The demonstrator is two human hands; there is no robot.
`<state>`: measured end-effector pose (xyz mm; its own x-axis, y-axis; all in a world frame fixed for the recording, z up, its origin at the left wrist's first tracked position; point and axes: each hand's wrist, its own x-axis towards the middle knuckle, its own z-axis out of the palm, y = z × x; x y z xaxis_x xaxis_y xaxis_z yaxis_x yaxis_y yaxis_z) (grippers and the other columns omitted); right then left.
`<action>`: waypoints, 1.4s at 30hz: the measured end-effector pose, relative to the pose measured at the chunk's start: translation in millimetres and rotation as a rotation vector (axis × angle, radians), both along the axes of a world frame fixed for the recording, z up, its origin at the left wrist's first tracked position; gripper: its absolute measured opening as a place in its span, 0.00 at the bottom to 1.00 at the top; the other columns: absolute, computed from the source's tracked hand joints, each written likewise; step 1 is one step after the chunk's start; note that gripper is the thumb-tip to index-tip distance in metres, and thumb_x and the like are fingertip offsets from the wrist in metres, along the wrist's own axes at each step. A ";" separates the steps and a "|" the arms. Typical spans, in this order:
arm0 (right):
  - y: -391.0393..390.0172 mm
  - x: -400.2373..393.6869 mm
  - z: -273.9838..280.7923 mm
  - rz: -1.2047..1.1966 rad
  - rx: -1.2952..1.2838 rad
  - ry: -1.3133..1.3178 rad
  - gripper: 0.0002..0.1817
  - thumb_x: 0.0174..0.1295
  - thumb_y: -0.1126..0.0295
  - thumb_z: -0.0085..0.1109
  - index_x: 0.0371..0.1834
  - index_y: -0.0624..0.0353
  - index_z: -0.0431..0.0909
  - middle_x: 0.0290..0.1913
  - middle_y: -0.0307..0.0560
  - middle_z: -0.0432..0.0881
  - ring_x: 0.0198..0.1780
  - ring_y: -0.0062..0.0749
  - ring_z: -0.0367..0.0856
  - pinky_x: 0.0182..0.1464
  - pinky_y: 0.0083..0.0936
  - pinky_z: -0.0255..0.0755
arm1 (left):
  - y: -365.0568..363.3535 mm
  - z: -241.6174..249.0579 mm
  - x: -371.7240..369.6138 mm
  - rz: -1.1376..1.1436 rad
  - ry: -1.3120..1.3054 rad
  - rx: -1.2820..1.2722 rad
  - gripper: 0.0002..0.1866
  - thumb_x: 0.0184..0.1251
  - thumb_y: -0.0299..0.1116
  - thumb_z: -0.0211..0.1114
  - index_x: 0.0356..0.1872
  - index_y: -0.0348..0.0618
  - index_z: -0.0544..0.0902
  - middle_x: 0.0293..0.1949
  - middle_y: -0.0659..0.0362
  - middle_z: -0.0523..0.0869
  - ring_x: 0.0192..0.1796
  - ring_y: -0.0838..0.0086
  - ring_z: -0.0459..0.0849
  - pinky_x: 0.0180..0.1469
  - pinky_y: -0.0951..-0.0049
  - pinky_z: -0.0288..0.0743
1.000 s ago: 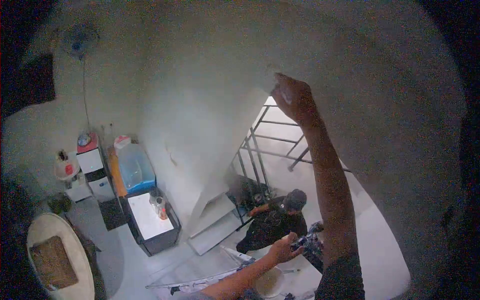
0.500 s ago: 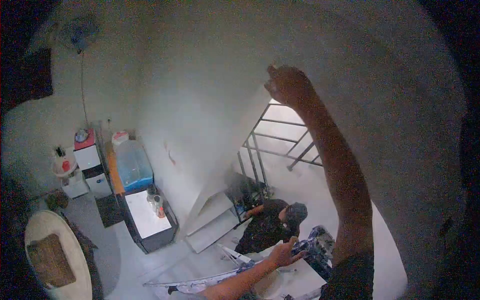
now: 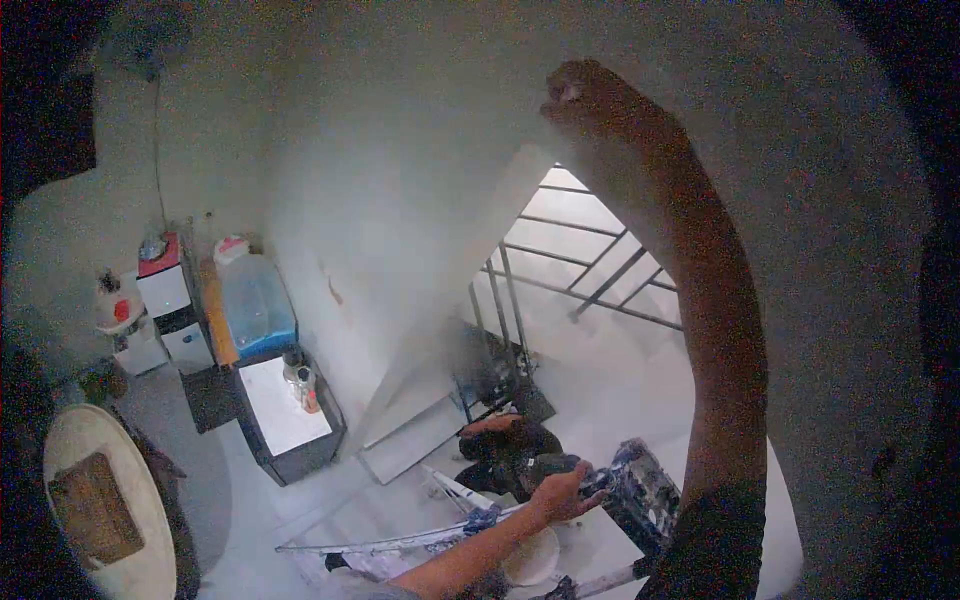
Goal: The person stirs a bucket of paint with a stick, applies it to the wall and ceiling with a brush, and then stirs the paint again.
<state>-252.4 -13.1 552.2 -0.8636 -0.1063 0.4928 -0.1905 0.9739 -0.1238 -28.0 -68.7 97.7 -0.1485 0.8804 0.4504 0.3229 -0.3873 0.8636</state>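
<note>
My right hand (image 3: 590, 98) is raised high against the pale wall (image 3: 400, 120), its fingers curled beside the wall's edge above the stair opening. A small light patch shows at its fingertips, too blurred to name. Low in the view, my left hand (image 3: 562, 497) is closed, fingers bent, beside a dark tray-like thing (image 3: 645, 495) smeared with white and blue. What its fingers hold is not clear. Under my left forearm is a pale round container (image 3: 532, 556), partly covered.
Below, a person in dark clothes (image 3: 500, 450) is beside the steps (image 3: 410, 440). Dark metal railings (image 3: 570, 255) cross the opening. To the left are a white-topped cabinet (image 3: 285, 410) with bottles, a blue clear bin (image 3: 258, 310) and an oval table (image 3: 120, 450).
My right hand has moved up along the wall. My left hand has shifted slightly up and left in view. The person below has bent lower, the head now hidden.
</note>
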 end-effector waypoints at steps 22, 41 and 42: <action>24.8 -61.6 -9.8 -0.350 0.488 -0.213 0.16 0.56 0.61 0.61 0.40 0.63 0.80 0.38 0.59 0.83 0.39 0.51 0.83 0.44 0.45 0.76 | 1.4 -2.7 11.7 0.121 -0.030 0.105 0.29 0.62 0.56 0.63 0.51 0.45 0.66 0.19 0.46 0.80 0.26 0.46 0.83 0.30 0.50 0.77; -2.6 20.4 -7.9 -0.496 0.801 -0.300 0.20 0.57 0.58 0.61 0.47 0.60 0.78 0.43 0.60 0.80 0.49 0.50 0.80 0.54 0.40 0.73 | 6.3 -5.8 12.2 0.054 0.053 -0.013 0.32 0.63 0.53 0.63 0.53 0.35 0.66 0.24 0.41 0.82 0.30 0.43 0.83 0.34 0.49 0.77; 6.1 22.4 -16.3 -0.500 0.788 -0.301 0.20 0.57 0.58 0.61 0.47 0.60 0.78 0.43 0.60 0.80 0.49 0.50 0.80 0.54 0.40 0.73 | 2.6 1.0 9.8 0.055 0.021 -0.001 0.32 0.62 0.53 0.64 0.53 0.35 0.66 0.25 0.41 0.82 0.31 0.43 0.84 0.34 0.49 0.77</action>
<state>-230.0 -7.0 535.9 -0.9765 0.1018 0.1897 0.1997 0.7580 0.6209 -18.1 -66.0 98.8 -0.1875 0.8718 0.4526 0.3614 -0.3672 0.8570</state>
